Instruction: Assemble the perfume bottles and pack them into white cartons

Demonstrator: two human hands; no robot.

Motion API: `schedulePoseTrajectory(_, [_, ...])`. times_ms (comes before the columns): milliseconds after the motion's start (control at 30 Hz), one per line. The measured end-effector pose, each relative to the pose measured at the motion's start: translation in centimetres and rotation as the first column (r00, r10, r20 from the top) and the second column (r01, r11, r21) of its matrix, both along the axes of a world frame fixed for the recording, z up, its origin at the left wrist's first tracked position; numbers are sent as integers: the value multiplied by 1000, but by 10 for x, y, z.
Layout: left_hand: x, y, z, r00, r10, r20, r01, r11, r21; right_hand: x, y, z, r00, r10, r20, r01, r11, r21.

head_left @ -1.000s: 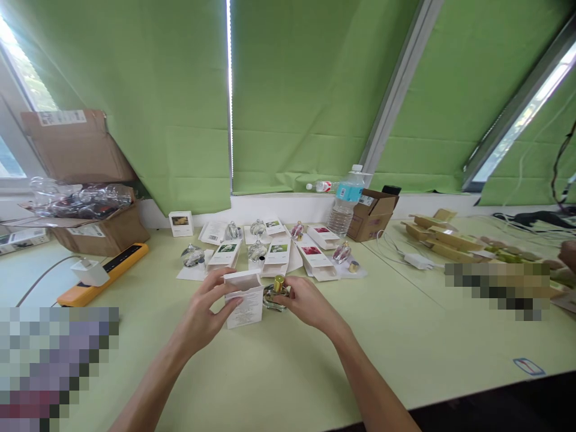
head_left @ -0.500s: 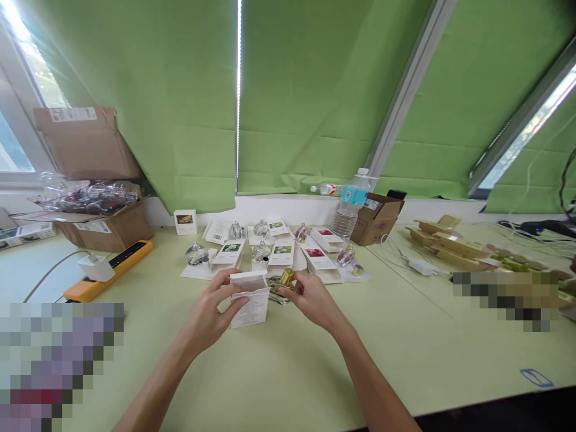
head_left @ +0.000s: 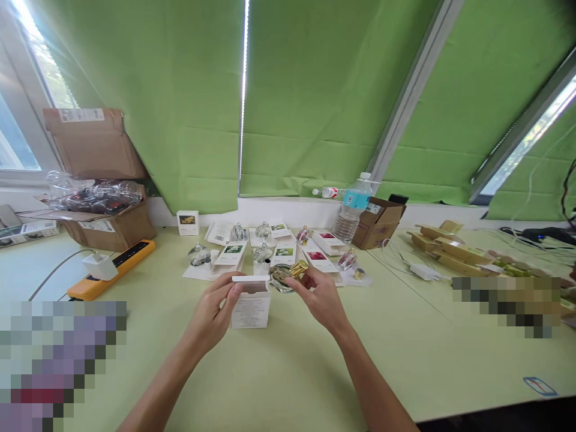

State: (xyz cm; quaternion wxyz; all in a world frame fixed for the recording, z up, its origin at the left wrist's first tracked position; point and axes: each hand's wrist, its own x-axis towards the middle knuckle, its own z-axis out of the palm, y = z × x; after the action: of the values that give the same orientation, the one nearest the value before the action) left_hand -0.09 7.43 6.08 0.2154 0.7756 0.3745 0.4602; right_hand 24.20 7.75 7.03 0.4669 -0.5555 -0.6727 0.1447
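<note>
Left grip point(head_left: 210, 317): curling thumb and fingers around the upper left corner of a white carton point(head_left: 251, 311), almost closed on the card
Right grip point(head_left: 320, 298): pinching a glass perfume bottle point(head_left: 281, 277) just below its gold cap point(head_left: 299, 268), almost closed
Bottle position: lying tilted on its side just right of the carton, cap pointing right, near the middle of the table point(head_left: 360, 360)
Carton position: standing upright between both grips, top open, printed side facing the near edge of the table
Items lying ahead: glass perfume bottles point(head_left: 263, 231) and white cartons with flower pictures point(head_left: 229, 255), sitting on paper sheets point(head_left: 219, 234) toward the far edge
Loose cap: a small gold cap point(head_left: 359, 274) resting on paper beside a pink-tinted bottle point(head_left: 346, 260)
Far edge: a water bottle point(head_left: 352, 210) standing beside a small cardboard box point(head_left: 378, 223)
Left side: an orange power strip point(head_left: 110, 262) lying below a large cardboard box point(head_left: 108, 225) that is holding clear plastic bottles point(head_left: 94, 197)
Right side: tan boxes point(head_left: 450, 255) lying in a loose stack
Near corners: pixelated patches are hiding whatever sits there
</note>
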Motion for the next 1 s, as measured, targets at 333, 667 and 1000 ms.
schedulePoseTrajectory(333, [1, 0, 0, 997, 49, 57, -40, 987, -155, 0, -2, 3, 986, -14, -167, 26, 997, 73])
schedulePoseTrajectory(667, [-1, 3, -3, 986, -23, 163, 72, 952, -299, -24, -1, 31, 916, 216, -338, -192, 976, 103])
schedulePoseTrajectory(1000, [1, 5, 3, 960, -121, 252, 196, 935, -296, -54, 7, 55, 909, 415, -36, -416, 905, -89])
